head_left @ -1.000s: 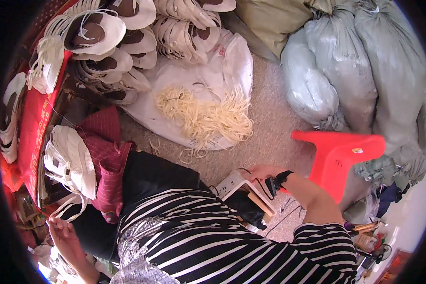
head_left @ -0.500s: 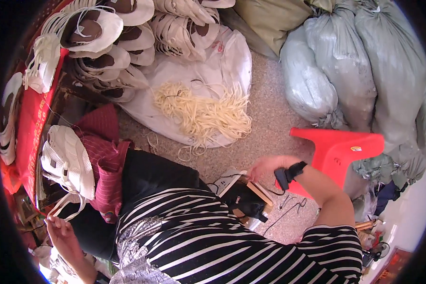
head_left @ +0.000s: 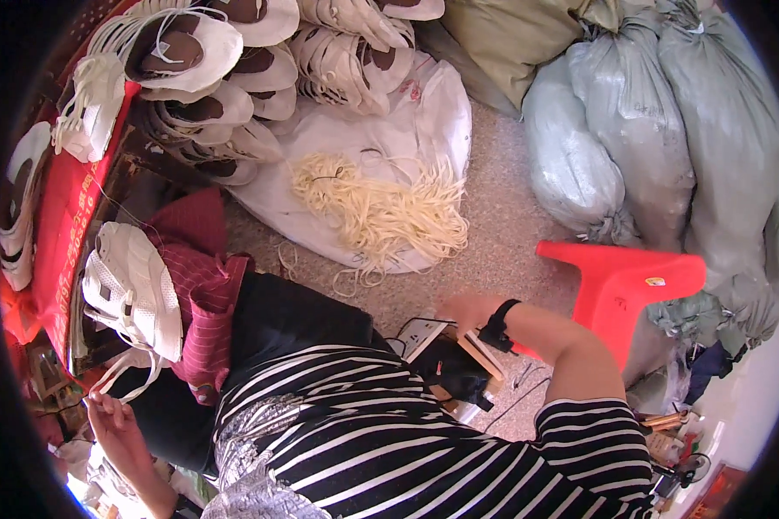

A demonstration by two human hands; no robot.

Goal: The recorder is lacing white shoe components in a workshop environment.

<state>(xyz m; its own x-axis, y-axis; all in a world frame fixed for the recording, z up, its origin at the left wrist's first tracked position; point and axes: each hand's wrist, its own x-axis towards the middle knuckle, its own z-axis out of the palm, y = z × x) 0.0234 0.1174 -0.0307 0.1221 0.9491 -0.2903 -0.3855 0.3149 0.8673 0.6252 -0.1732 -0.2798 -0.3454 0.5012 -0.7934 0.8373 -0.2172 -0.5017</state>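
My left hand (head_left: 119,432) is at the lower left, its fingertips pinched on a pale shoelace (head_left: 132,378). That lace hangs from a white mesh shoe upper (head_left: 131,290), which rests beside a maroon striped cloth (head_left: 204,303). My right hand (head_left: 474,311) reaches out over the floor, just above a wooden-edged box (head_left: 483,350) and beside a white power strip (head_left: 420,336). Its fingers are blurred, so their grip does not show. A black strap (head_left: 497,325) circles the right wrist.
Stacked white shoe uppers (head_left: 346,69) stand at the upper left. A bundle of cream laces (head_left: 381,208) lies on a white sack (head_left: 273,208). Large filled sacks (head_left: 632,121) and a red plastic stool (head_left: 606,285) occupy the right. A red-covered table edge (head_left: 78,208) runs along the left.
My right hand has moved left toward the power strip. My left hand keeps its pinch on the lace. The whole view has shifted slightly.
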